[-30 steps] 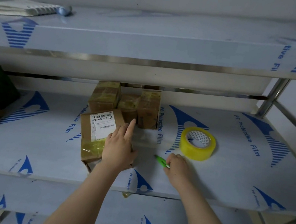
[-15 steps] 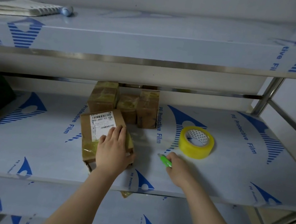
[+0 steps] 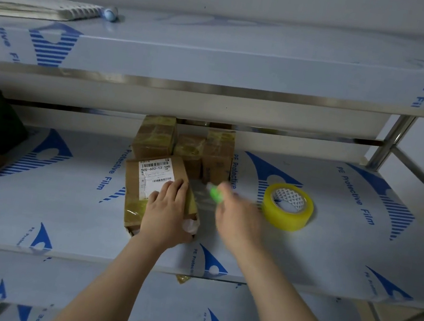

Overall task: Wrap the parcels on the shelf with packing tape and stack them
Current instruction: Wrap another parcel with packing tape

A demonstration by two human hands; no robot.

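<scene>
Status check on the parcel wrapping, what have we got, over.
Left grip flat on labelled parcel. Right grip holds green tool, blurred, beside parcel. Tape roll to the right, untouched. Taped parcels close behind.

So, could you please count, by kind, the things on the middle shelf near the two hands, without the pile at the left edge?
Brown parcels: 4 (labelled parcel under the left hand; back-left parcel, back-middle parcel, back-right parcel)
Yellow tape roll: 1
Green tool, blurred, in the right hand: 1
Total: 6
</scene>
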